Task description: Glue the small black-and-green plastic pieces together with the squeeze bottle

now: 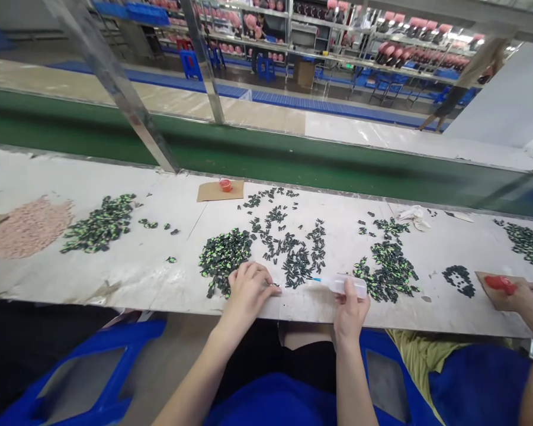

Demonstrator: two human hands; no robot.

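Right hand [352, 310] pinches the white bottle [337, 283], long axis sideways, blue tip [316, 279] pointing left toward my left hand [251, 284], whose hold I can't tell.

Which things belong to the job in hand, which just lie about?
Likely in use:
bottle, in the right hand
black parts between the hands
green-marked parts beside the left hand

Likely lying about:
crumpled white scrap
pink pile, far left

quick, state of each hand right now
Left hand: closed in a pinch, apparently on a small dark piece.
Right hand: closed, holding a white plastic bottle with blue tip.
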